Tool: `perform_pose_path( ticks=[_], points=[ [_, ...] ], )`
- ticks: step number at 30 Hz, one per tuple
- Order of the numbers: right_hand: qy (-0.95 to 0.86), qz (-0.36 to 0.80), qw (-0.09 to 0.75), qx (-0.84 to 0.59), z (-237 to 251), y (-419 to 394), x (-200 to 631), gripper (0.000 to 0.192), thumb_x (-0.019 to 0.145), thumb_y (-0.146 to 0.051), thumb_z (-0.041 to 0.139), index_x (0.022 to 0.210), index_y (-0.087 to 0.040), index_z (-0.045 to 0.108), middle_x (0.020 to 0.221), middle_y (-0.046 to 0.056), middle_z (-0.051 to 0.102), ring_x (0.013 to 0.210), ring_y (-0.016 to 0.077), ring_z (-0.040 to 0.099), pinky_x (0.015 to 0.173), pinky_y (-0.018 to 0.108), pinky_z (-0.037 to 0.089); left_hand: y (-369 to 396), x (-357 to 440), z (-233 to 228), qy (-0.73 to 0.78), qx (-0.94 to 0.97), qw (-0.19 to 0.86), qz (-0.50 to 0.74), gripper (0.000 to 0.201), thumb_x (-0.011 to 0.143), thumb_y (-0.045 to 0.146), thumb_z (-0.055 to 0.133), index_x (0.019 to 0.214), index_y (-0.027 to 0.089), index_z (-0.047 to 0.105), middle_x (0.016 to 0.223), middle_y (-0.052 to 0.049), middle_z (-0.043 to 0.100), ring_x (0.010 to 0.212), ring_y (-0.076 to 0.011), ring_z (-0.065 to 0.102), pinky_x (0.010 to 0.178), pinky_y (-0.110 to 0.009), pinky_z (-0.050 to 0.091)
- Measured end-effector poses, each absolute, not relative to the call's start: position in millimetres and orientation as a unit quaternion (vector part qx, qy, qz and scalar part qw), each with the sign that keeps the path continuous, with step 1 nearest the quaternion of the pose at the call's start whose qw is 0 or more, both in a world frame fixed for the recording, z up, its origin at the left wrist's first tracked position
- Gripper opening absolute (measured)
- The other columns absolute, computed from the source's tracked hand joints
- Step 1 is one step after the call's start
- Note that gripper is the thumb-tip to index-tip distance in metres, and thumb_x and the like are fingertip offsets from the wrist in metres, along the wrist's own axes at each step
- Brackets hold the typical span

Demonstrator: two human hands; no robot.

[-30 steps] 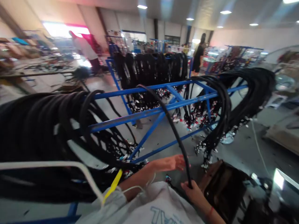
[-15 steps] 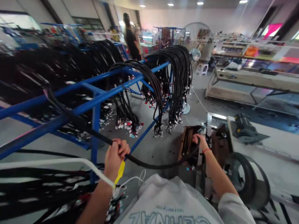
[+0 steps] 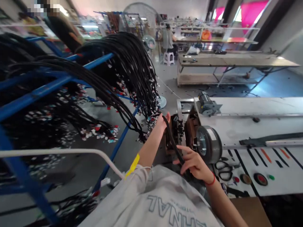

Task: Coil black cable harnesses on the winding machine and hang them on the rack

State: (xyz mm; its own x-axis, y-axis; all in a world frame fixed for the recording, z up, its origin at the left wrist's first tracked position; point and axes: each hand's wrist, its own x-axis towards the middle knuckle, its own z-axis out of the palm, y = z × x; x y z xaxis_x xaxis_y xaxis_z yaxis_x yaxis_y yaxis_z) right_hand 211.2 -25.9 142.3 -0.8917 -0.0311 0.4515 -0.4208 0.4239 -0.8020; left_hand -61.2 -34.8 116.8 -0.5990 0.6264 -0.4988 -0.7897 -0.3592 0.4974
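A black sleeved cable (image 3: 172, 140) runs in front of my body between my two hands. My left hand (image 3: 163, 122) is stretched forward and closed around its upper part. Lower down, my right hand (image 3: 193, 162) holds the cable loosely, the cable passing between its thumb and partly spread fingers. Beyond the right hand the cable is mostly hidden. Just ahead of my hands stands a brown open box (image 3: 168, 148) beside a metal frame. Thick bundles of black cables (image 3: 132, 60) with small white and red connectors hang over a blue rack (image 3: 49, 91) on the left.
A white workbench (image 3: 236, 107) at right bears a motor (image 3: 208, 104), a grey tape roll (image 3: 210, 143), scissors (image 3: 224, 170) and several strips. A bent white tube (image 3: 78, 153) crosses at lower left. Farther off are a long table (image 3: 227, 60), a fan (image 3: 149, 42), a stool (image 3: 169, 58) and people.
My view has turned right. My left hand has moved forward and right along with the cable; my right hand has come back nearer my body. The hands are now closer together.
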Motion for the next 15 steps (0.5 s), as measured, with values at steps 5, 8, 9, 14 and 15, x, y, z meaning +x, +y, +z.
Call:
perform_pose_path(
  ticks=[5,8,9,14,15],
  points=[
    [-0.818,0.546,0.132,-0.125,95,-44,281,0.038,0.081,-0.005,0.045,0.061,-0.024,0.071,0.107,0.006,0.074,0.128,0.0243,0.053,0.107,0.047,0.042,-7,-79,127,0.329,-0.091,0.438,0.832,0.043,0.102,0.012,0.011,0.066,0.021,0.034,0.047,0.009,0.026,0.035,-0.0029,0.026,0.037,-0.009,0.028],
    [-0.774,0.564,0.179,-0.225,91,-48,290,0.037,0.085,-0.012,0.046,0.067,-0.028,0.075,0.115,0.005,0.071,0.128,0.026,0.053,0.106,0.05,0.043,-16,-73,149,0.293,0.001,0.483,0.825,0.038,0.104,0.019,0.024,0.069,0.019,0.037,0.052,0.008,0.029,0.038,-0.0022,0.026,0.035,-0.009,0.025],
    [-0.761,0.569,0.204,-0.236,95,-46,286,0.035,0.087,-0.016,0.048,0.072,-0.029,0.077,0.117,0.004,0.071,0.129,0.0266,0.052,0.108,0.051,0.041,-19,-67,158,0.284,0.031,0.508,0.813,0.035,0.104,0.021,0.028,0.071,0.019,0.039,0.053,0.008,0.03,0.038,-0.0023,0.024,0.034,-0.009,0.022],
    [-0.654,0.599,0.353,-0.297,147,-21,214,0.029,0.09,-0.04,0.059,0.113,-0.029,0.073,0.13,0.007,0.064,0.127,0.0278,0.054,0.112,0.051,0.036,-50,-27,180,0.232,0.173,0.734,0.614,0.036,0.095,0.044,0.055,0.075,0.02,0.04,0.052,0.011,0.024,0.035,-0.003,0.013,0.03,-0.011,0.011],
    [-0.622,0.617,0.382,-0.295,159,-14,196,0.037,0.088,-0.046,0.062,0.119,-0.028,0.07,0.131,0.007,0.063,0.126,0.0277,0.055,0.111,0.05,0.038,-58,-20,177,0.215,0.201,0.774,0.56,0.041,0.091,0.05,0.06,0.073,0.02,0.038,0.051,0.011,0.022,0.035,-0.0031,0.011,0.03,-0.012,0.011]
  ],
)
